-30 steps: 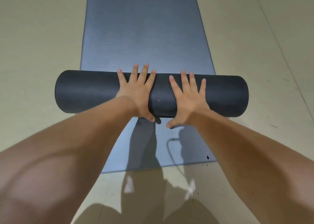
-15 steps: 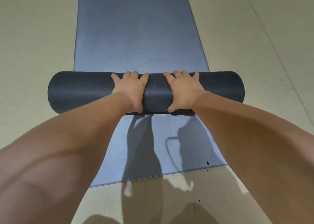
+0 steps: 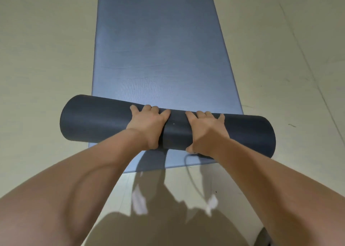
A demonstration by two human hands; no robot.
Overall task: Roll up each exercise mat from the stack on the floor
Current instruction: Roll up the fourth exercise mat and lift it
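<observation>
Both hands sit side by side on the middle of the dark roll (image 3: 93, 120): the left hand (image 3: 147, 126) and right hand (image 3: 207, 131) each grasp it, fingers curled over its far edge, thumbs down the near side. It lies crosswise on the flat blue mat (image 3: 158, 49) (slightly askew, right end nearer), both ends overhanging the pale floor (image 3: 37, 59). Flat mat shows beyond it and just before it.

A pale beige floor (image 3: 46, 59) is seen, crossed by a thin seam line (image 3: 309, 68). A small dark mark (image 3: 292, 125) is noted on it at the right.
</observation>
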